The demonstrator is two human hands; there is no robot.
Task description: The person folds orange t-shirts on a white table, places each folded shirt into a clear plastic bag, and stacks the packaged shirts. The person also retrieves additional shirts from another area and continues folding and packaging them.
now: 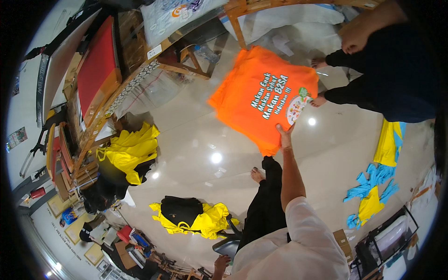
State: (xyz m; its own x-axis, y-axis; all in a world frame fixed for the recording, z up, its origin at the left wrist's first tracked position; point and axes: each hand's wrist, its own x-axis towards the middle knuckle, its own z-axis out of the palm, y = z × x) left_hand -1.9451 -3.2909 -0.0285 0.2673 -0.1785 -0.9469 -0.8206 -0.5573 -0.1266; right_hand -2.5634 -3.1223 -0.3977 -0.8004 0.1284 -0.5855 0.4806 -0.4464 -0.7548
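My right hand grips the near corner of a bright orange printed cloth, fingers beneath and thumb on top. The cloth is spread out above the floor, with light lettering and a round food picture; its left edge looks layered and blurred. My left hand hangs low at the bottom of the view, with loosely parted fingers and nothing seen in it. Beside it is a dark seat. Across from me stands a person in dark clothes, whose hand is beyond the orange cloth and apart from it.
Yellow cloth lies with a black bag on the tiled floor. More yellow cloth is heaped by the wooden printing bench at left. Blue and yellow pieces lie at right. A wooden table leg stands at the back.
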